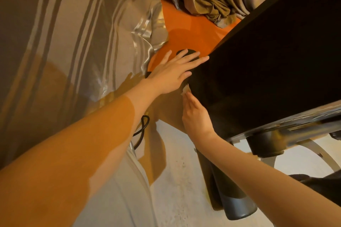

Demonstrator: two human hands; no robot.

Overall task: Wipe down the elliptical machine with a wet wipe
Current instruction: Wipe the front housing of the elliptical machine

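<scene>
The elliptical machine's black housing point(267, 57) fills the right of the head view, with its grey base tube point(238, 202) and a curved metal leg point(317, 153) below. My left hand point(173, 73) lies flat with straight fingers reaching to the housing's front end. My right hand point(196, 114) presses a small white wet wipe point(185, 90) against the lower front edge of the housing; only a corner of the wipe shows beyond my fingertips.
A grey striped curtain point(73, 33) hangs along the left, and bunched olive curtains point(212, 2) pile at the top. An orange-lit floor patch point(188, 29) lies between them. A black cable point(143, 129) loops on the pale floor point(175, 190).
</scene>
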